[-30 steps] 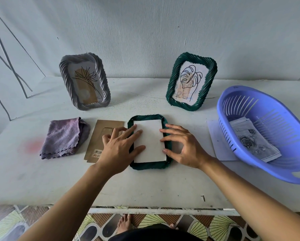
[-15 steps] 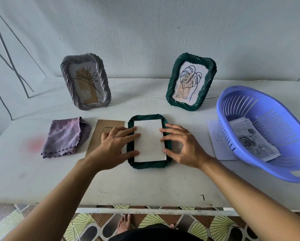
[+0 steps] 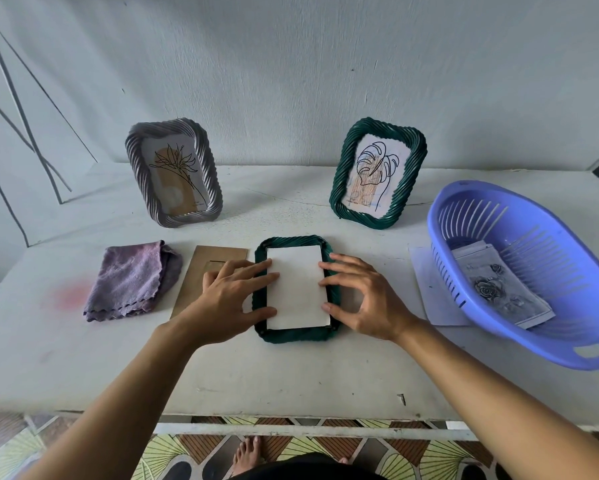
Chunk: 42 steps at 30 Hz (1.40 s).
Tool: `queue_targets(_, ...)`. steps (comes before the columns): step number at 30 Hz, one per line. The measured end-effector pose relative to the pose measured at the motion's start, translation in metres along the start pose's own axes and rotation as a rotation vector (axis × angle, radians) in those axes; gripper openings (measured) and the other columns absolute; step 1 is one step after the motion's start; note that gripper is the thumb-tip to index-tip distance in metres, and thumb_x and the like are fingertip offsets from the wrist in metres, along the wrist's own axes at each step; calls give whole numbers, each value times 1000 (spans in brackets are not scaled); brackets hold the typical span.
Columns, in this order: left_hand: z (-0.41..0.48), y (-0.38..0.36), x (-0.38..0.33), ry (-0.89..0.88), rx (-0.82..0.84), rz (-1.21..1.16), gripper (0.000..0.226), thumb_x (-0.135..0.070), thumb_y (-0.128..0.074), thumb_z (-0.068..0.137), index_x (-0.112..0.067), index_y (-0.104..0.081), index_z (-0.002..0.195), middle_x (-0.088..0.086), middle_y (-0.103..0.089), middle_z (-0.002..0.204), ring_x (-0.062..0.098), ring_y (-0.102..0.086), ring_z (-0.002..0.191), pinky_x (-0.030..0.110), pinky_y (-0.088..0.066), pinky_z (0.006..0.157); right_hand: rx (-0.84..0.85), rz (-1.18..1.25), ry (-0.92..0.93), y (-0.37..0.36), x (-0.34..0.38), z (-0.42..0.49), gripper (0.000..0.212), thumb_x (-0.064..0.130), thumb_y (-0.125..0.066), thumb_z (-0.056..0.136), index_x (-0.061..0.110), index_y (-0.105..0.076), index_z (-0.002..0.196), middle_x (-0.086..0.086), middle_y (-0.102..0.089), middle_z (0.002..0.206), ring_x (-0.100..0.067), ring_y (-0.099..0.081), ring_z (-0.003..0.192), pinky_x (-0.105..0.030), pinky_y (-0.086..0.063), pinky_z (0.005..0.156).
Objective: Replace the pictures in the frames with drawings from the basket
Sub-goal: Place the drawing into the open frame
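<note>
Two grips, neither clasping anything: left hand [image 3: 228, 299] and right hand [image 3: 364, 299] touch opposite edges of a white sheet [image 3: 296, 287] in the face-down green frame [image 3: 294, 336]. A rose drawing [image 3: 499, 292] lies in the purple basket [image 3: 520, 344].

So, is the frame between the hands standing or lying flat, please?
Lying flat: the green frame rests back-up on the table, white sheet in its recess.

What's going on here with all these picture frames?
A person is refitting a green frame that lies face down. The left hand and right hand press a white sheet into its back. The brown backing board lies beside it, not yet put on. A grey frame and a second green frame stand behind; a rose drawing waits in the blue basket.
</note>
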<state>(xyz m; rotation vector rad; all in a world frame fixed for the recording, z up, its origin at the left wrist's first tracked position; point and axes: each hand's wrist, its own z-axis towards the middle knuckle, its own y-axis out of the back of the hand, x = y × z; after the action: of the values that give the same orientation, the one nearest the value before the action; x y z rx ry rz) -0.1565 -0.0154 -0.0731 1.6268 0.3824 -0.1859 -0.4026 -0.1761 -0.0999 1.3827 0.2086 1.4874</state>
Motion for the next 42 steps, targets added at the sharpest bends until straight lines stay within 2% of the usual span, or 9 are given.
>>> queue_targets(9,-4,6,-6,29,-41,-91,58,-57,-58,93,-43,-43,147,-23,-26,160,9,-19,146,46,-21,113,-2,4,4,0,0,0,30,34,-79,82,23,-73,109,10,-60,138,-5,-40,140,-35,-37,114)
queue_targets(12,-11,12,-5,120,-206,-168,50,-55,-59,88,-35,-62,134,-9,-51,148,21,-41,137,48,-35,108,-7,6,10,-1,0,1,29,34,-79,82,22,-74,108,10,-60,137,-6,-40,140,-36,-38,113)
queue_targets(15,-22,18,4,253,-443,-167,29,-33,-67,91,-18,-73,115,6,-68,121,34,-60,111,42,-46,95,-10,12,8,-1,-1,0,29,33,-79,81,22,-74,108,10,-61,137,-7,-41,140,-37,-38,113)
queue_targets(19,-39,20,9,451,-310,-136,42,-39,-67,91,-26,-63,131,8,-62,127,35,-57,114,46,-49,94,-9,8,8,-1,-1,0,30,34,-78,81,23,-73,109,10,-60,137,-6,-40,140,-38,-38,113)
queue_targets(22,-37,18,0,475,-271,-143,47,-44,-63,93,-29,-55,137,9,-57,133,37,-51,119,47,-45,97,-9,11,4,-1,-1,1,30,34,-78,82,23,-73,108,11,-60,137,-6,-40,140,-39,-38,113)
queue_targets(26,-25,18,-7,503,-229,67,49,-51,-50,97,-33,-45,142,10,-51,141,39,-46,126,48,-45,96,-8,10,3,-1,-2,0,30,35,-78,81,23,-73,109,12,-60,137,-5,-40,140,-38,-38,113)
queue_targets(30,-19,12,-4,485,-251,128,45,-40,-39,96,-30,-59,136,11,-57,129,39,-50,111,46,-49,85,-8,11,1,-1,-2,1,30,35,-77,82,24,-73,109,13,-59,137,-4,-40,140,-37,-38,113)
queue_targets(35,-22,4,-4,407,-285,236,45,-31,-42,88,-20,-66,125,21,-61,106,39,-53,85,44,-49,64,-11,17,3,-1,-1,1,30,35,-77,81,23,-73,108,12,-60,136,-5,-41,139,-38,-38,113)
queue_targets(42,-24,8,-2,406,-403,21,38,-26,-41,102,-31,-59,136,15,-64,116,41,-53,99,49,-50,81,-7,16,5,-1,0,1,30,35,-77,82,24,-73,109,14,-59,137,-5,-40,140,-39,-38,113)
